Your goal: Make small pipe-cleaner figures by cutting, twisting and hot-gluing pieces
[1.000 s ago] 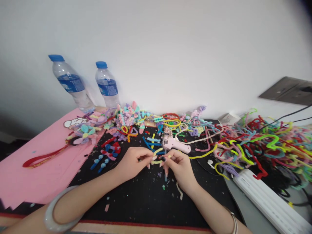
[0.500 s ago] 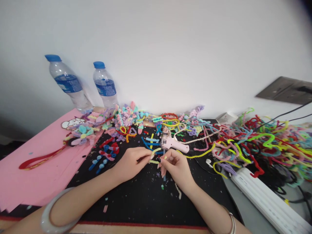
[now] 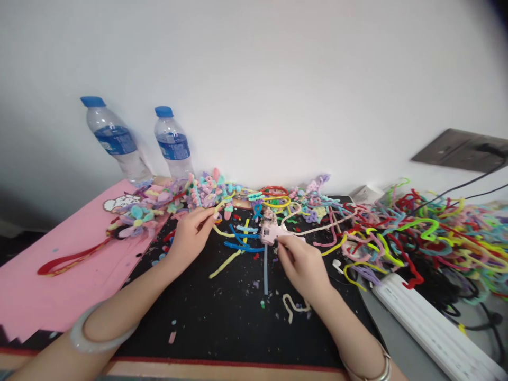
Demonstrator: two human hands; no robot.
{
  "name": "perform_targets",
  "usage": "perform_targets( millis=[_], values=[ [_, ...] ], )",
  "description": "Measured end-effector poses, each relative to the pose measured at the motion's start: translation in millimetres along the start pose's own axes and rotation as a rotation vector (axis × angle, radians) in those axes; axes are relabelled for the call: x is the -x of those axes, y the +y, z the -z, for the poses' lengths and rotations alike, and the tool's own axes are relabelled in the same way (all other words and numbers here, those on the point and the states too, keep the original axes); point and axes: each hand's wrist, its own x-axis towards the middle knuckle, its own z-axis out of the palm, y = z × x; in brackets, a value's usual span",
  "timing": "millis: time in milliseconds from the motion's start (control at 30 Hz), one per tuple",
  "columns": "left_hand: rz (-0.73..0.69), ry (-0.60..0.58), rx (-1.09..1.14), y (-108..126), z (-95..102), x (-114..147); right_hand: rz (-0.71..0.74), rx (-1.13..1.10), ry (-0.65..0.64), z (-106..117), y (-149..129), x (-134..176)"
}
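My left hand (image 3: 190, 235) is closed in a pinch on a thin yellow pipe cleaner (image 3: 223, 233), just left of the mat's middle. On the right, my right hand (image 3: 304, 262) has its fingertips pressed together beside the pale pink glue gun (image 3: 270, 234). A small dark bit shows at those fingertips, too small to name. The gun's handle is partly hidden behind this hand, and a translucent glue stick (image 3: 265, 270) lies below its body. Between my hands lie blue pipe cleaner pieces (image 3: 242, 246) and a pale yellow piece (image 3: 222, 266).
Two water bottles (image 3: 172, 140) stand against the wall. Pink sheets (image 3: 79, 248) with a red strap (image 3: 71, 259) cover the left side. Finished fuzzy shapes (image 3: 206, 190) line the back. A tangled pipe cleaner heap (image 3: 420, 233) and a white power strip (image 3: 432, 323) lie right.
My hands have parted from their shared hold on the pale yellow pipe cleaner. The left went up and left with a yellow piece; the right moved right, beside the glue gun.
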Motion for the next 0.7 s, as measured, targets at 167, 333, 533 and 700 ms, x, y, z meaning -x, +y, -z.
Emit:
perform_targets(
  millis=[167,333,533,700],
  values=[
    [-0.089,-0.057,-0.246,-10,3.6,-6,-0.214,0.113,0.016,27,14,-2],
    [-0.018,-0.074,-0.321,-13,8.9,-9,-0.300,0.051,0.001,49,13,16],
    [0.062,-0.183,-0.373,-5,32.8,-11,-0.380,-0.033,-0.108,68,14,42],
    [0.160,-0.211,-0.405,4,65.0,-7,-0.350,0.013,-0.241,101,22,63]
  ],
)
